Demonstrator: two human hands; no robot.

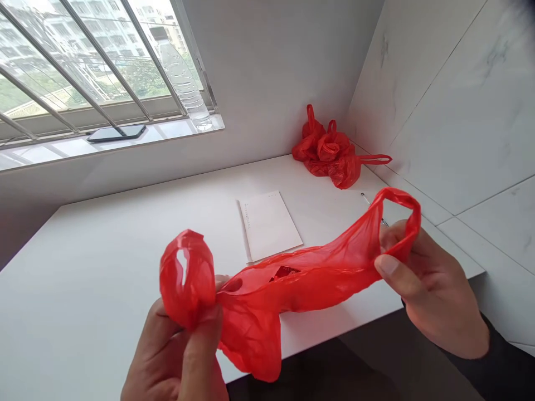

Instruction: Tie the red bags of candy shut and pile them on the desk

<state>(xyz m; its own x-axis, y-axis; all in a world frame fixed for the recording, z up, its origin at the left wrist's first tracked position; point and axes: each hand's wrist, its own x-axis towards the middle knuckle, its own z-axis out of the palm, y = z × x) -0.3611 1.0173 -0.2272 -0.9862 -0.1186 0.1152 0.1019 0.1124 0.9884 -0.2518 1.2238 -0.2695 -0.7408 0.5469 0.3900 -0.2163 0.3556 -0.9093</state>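
A red plastic bag (321,289) is stretched between my two hands above the front edge of the white table. My left hand (179,356) pinches one handle of it at lower left, the loop standing up over the fingers. At the right, my right hand (434,284) grips the other handle, thumb in front and fingers behind. The bag's mouth is partly parted, and a small dark red item with lettering (286,272) shows inside; its kind I cannot make out. One corner of the bag hangs down near my left hand.
A white notebook (271,225) lies on the white table (125,239). Several bundled red bags (330,150) sit in the back corner. A pen (365,197) is partly hidden behind the held bag. On the windowsill are a phone (117,133) and a clear bottle (184,81).
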